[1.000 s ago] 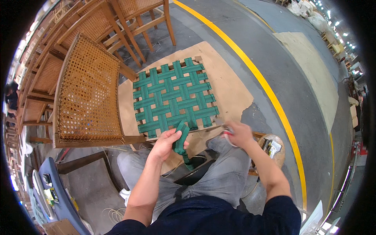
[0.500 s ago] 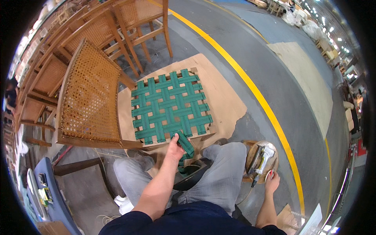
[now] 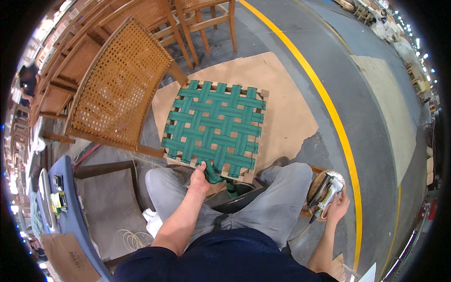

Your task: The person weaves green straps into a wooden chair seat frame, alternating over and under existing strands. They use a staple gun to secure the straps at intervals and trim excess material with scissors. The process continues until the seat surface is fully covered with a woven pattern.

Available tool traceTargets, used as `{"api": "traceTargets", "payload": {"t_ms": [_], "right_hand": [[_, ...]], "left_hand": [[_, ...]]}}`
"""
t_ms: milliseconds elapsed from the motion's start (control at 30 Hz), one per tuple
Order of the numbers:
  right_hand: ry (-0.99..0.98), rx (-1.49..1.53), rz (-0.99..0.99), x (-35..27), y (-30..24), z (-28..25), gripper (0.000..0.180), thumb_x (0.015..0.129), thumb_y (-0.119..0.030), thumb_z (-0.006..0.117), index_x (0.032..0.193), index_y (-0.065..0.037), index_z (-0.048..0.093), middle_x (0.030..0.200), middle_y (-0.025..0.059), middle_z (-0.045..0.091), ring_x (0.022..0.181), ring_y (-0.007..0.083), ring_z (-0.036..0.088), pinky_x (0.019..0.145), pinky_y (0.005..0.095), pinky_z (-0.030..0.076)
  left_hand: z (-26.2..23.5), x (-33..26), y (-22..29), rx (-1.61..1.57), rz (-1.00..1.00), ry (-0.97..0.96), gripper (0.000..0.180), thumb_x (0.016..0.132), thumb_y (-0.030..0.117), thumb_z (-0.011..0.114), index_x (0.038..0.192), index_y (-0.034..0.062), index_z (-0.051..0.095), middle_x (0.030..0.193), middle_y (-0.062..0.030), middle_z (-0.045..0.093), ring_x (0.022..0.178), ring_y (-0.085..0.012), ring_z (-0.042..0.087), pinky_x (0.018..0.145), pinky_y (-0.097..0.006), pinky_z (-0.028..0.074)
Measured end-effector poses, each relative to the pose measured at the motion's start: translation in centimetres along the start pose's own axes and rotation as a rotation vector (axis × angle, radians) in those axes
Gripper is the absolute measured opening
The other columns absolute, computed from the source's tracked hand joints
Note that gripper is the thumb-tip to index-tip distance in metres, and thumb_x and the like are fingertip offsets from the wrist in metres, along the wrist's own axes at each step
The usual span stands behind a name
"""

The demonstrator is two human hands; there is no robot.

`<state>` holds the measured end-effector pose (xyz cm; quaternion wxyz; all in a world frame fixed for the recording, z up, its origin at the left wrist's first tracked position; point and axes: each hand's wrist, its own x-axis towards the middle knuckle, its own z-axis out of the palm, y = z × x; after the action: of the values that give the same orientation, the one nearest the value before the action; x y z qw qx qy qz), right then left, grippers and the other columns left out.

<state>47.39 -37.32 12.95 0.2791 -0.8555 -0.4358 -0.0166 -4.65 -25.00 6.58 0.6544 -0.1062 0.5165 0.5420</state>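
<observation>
A chair seat woven with green webbing straps (image 3: 221,123) stands in front of me, its cane backrest (image 3: 123,80) on the left. At the seat's near edge my left hand (image 3: 199,181) pinches the loose end of a green webbing strap (image 3: 213,175). That strap hangs down toward a dark container (image 3: 242,190) between my knees. On the right, an air staple gun (image 3: 332,188) lies on a round stool (image 3: 319,181). My right hand (image 3: 337,207) has its fingers around the staple gun's body. A small red-edged item beside that hand is mostly covered.
Brown paper (image 3: 286,113) lies under the chair. More cane chairs (image 3: 155,23) crowd the far left. A blue padded piece (image 3: 77,211), a grey-covered frame (image 3: 109,211) and a cardboard box (image 3: 70,257) are at the near left. A hose (image 3: 300,231) runs from the staple gun.
My right hand has moved from beside the staple gun onto it. My left hand has brought the strap end against the seat's near edge. The whole view has turned slightly.
</observation>
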Motion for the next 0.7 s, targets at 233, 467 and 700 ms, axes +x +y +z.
{"api": "traceTargets", "payload": {"t_ms": [233,467,700], "right_hand": [[-0.709,0.81,-0.292,-2.0,-23.6,5.1,0.026,0.094,-0.011,0.067,0.119,-0.002,0.066,0.113,0.0091,0.07,0.103,0.0191,0.066,0.091,0.0343,0.053],[-1.52,1.214,-0.426,-11.3,-34.9,3.5,0.018,0.102,-0.017,0.064,0.098,0.0,0.061,0.076,0.0018,0.066,0.07,0.0101,0.062,0.065,0.0279,0.051],[-1.51,1.002,-0.155,-8.0,-28.5,4.5,0.015,0.1,-0.016,0.065,0.103,-0.001,0.063,0.081,0.0012,0.064,0.071,0.0081,0.06,0.065,0.027,0.051]], "left_hand": [[6.2,-14.5,3.5,0.167,0.04,-0.304,0.032,0.107,0.03,0.052,0.129,0.007,0.055,0.123,-0.01,0.065,0.097,-0.027,0.068,0.085,-0.048,0.059],[8.8,-20.3,11.0,0.042,0.451,-0.614,0.037,0.105,0.031,0.056,0.134,0.0088,0.054,0.133,-0.0081,0.061,0.102,-0.0265,0.068,0.087,-0.046,0.059],[10.4,-13.4,12.3,0.245,0.497,-0.409,0.033,0.099,0.018,0.066,0.127,0.0004,0.06,0.116,-0.0101,0.069,0.101,-0.0192,0.069,0.086,-0.039,0.058]]}}
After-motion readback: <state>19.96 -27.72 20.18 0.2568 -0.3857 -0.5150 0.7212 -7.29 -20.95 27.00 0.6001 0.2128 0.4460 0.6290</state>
